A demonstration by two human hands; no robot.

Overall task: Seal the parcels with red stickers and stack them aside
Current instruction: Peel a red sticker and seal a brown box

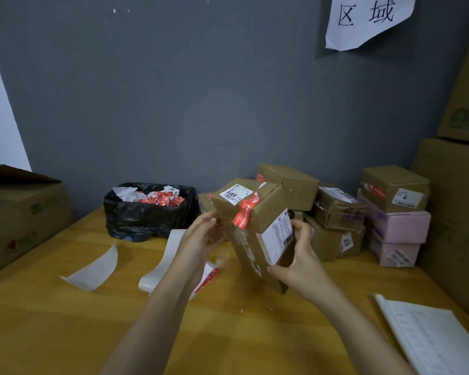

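Your right grip (295,257) is clamping the lower right part of the parcel (255,239), with the thumb pressing on the white side label (278,236) and the fingers curling under the bottom edge. Your left grip (202,234) is cupping the opposite face, its fingers bending round the parcel's left edge. Between the two, the parcel is tilting over the bench (228,334), its top leaning away and to the left. I cannot tell whether its lowest corner is touching the wood. A red sticker (245,212) is lying across the top edge and folding down onto the near face, just beside a second white label (234,194).

Under your left forearm a sheet of red stickers (209,277) is lying on the bench. A curling white backing strip (160,263) is lying against it, and another strip (95,269) is lying further left.

Behind these, a bin lined with a black bag (146,215) is holding red and white scraps. Behind the parcel to the right, a pile of brown parcels (336,209) is sitting against the grey wall (173,90). Beside the pile, two pink boxes (395,226) are carrying one more brown box (393,188). White papers (431,339) are lying at the near right corner. Large cartons are standing at the left (22,217) and right (455,198), and a paper sign (368,20) is hanging on the wall.
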